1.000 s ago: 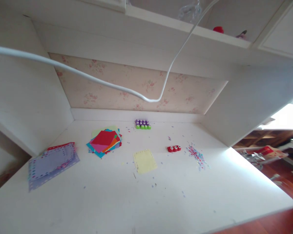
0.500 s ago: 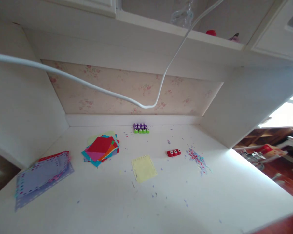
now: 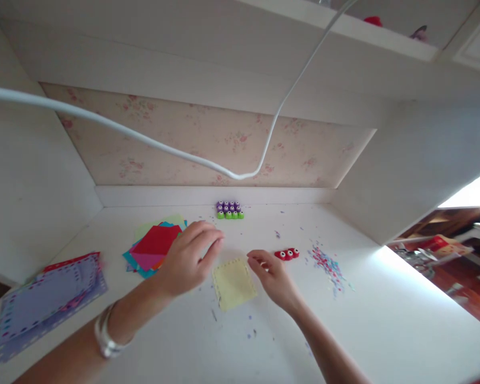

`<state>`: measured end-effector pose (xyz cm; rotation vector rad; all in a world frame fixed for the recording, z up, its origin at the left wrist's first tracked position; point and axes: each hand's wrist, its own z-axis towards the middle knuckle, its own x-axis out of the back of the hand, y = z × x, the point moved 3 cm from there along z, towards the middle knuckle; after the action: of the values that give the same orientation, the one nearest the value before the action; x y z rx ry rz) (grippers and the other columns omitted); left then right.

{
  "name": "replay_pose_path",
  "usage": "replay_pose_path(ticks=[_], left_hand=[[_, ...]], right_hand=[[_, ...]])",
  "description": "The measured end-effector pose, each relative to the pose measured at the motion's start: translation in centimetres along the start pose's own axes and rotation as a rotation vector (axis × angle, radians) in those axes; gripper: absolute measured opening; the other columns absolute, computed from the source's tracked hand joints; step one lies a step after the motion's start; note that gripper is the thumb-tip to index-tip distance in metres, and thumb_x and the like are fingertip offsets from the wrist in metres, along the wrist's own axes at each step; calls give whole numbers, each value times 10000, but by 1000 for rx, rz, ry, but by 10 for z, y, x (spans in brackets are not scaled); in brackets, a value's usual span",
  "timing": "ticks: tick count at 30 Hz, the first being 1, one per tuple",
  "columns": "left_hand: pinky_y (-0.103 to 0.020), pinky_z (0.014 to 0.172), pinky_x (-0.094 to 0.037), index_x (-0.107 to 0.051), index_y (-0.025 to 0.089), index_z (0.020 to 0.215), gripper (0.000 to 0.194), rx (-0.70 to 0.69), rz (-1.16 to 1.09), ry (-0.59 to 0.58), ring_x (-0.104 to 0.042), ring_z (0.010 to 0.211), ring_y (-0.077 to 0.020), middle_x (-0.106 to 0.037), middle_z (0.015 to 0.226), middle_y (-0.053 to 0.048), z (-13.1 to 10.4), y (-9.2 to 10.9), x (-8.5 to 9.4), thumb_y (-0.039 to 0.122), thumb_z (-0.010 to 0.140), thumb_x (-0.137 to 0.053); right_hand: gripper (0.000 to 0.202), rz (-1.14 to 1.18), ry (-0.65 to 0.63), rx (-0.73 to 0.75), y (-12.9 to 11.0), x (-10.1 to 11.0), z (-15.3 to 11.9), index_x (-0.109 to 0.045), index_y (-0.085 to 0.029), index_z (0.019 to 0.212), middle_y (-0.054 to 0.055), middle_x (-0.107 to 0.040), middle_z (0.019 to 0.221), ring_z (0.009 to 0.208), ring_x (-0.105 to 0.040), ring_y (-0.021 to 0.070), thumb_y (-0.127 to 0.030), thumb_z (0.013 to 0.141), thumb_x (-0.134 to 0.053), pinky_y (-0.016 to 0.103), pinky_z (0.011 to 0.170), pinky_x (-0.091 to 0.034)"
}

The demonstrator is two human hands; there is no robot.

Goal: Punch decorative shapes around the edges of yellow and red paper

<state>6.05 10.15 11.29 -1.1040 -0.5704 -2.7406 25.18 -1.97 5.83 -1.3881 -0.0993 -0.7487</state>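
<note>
Left hand: the left hand (image 3: 190, 261) is palm down, fingers loosely bent, thumb parted from them; grip partly open, nothing seen in it. Overlaps the right edge of the paper stack (image 3: 158, 240) in view; whether it touches cannot be told. Silver-coloured bracelet (image 3: 104, 336) at the wrist.

Right hand: the right hand (image 3: 271, 273) has fingers curled, tips at the far right corner of the yellow sheet (image 3: 235, 284). Whether the fingertips are closed on anything, or touch the paper, cannot be told.

Yellow sheet: lies flat on the white counter (image 3: 176, 346), between the hands and a little nearer than both; small notches or holes along its edges.

Red pieces: three red pieces (image 3: 287, 254) in a short row, just beyond and right of the right hand, each with a pale round top.

Purple and green pieces: a tight block of purple and green pieces (image 3: 229, 209) at the far edge by the wall, green row nearest.

Paper stack: red uppermost, with pink, orange and blue showing, fanned untidily; left of the yellow sheet.

Lavender sheets: lavender sheets (image 3: 48, 298) overlap at far left of the counter, dotted borders, some red paper behind.

Paper bits: a scatter of paper bits (image 3: 328, 266), red, blue and pale, right of the red pieces.

Overhead: white cable (image 3: 164, 145) sagging across the view, in front of flowered wallpaper (image 3: 184, 128).
</note>
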Motion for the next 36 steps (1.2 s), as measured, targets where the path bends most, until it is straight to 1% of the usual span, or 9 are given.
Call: replay_pose_path(ticks=[4,7,9,13,19,24,28,33,36], left_hand=[[-338,952,-473,-639,176,1062,220,114,194,-263,-583,1027,-197,-625,1096,-71,23,-53,-52,146,937,-460],[-367,979,-447,-613,154,1135,327,141,272,-323,-546,1100,-229,-601,1181,-106,37,-93,-85,44,883,-435],[-379,993,-430,-587,155,1187,428,143,313,-363,-519,1145,-236,-574,1250,-120,45,-110,-101,-19,837,-413],[-385,979,-429,-586,177,1191,483,132,354,-439,-525,1118,-244,-602,1200,-113,54,-127,-120,-43,799,-408],[-386,956,-424,-539,187,1261,505,124,371,-469,-510,1115,-254,-574,1219,-119,64,-135,-135,-26,834,-374],[-377,906,-439,-632,180,1047,272,138,345,-490,-546,1027,-258,-609,1085,-114,72,-138,-138,71,879,-447],[-370,913,-433,-641,174,938,114,162,295,-473,-560,1025,-263,-612,1075,-105,68,-130,-125,198,881,-546],[-319,871,-457,-628,186,957,151,257,208,-421,-617,974,-223,-652,1060,-71,37,-105,-91,305,884,-568],[-262,738,-487,-612,211,979,184,346,149,-394,-654,844,-174,-692,937,-18,4,-84,-69,364,905,-543]], right_hand=[[220,-149,-21,-19,39,-24,2,-662,-196,993,70,-667,967,807,-613,191,-320,906,-502,324,723,-495],[233,-199,-67,8,45,-31,-1,-640,-205,1070,84,-643,1058,934,-613,217,-295,896,-513,362,842,-495],[287,-199,-92,19,44,-31,-3,-609,-215,1150,95,-608,1163,1042,-593,234,-292,882,-541,378,919,-481],[406,-227,-92,-6,45,-27,-3,-561,-219,1243,113,-539,1284,1189,-526,266,-303,848,-601,406,1023,-437],[345,-264,-124,16,45,-26,-3,-583,-218,1212,99,-568,1254,1182,-525,254,-293,875,-571,383,1026,-437],[458,-297,-144,-15,46,-27,-4,-556,-201,1295,113,-526,1331,1243,-475,281,-352,865,-599,412,1063,-408],[586,-334,-152,-33,47,-26,-5,-535,-186,1346,122,-451,1424,1313,-399,319,-409,818,-657,447,1088,-384],[452,-347,-140,-40,48,-26,-4,-632,-186,1232,119,-485,1400,1293,-423,317,-354,813,-660,445,1081,-383],[371,-311,-84,-26,51,-26,-3,-658,-206,1166,111,-556,1313,1229,-485,291,-303,807,-654,426,1048,-404]])
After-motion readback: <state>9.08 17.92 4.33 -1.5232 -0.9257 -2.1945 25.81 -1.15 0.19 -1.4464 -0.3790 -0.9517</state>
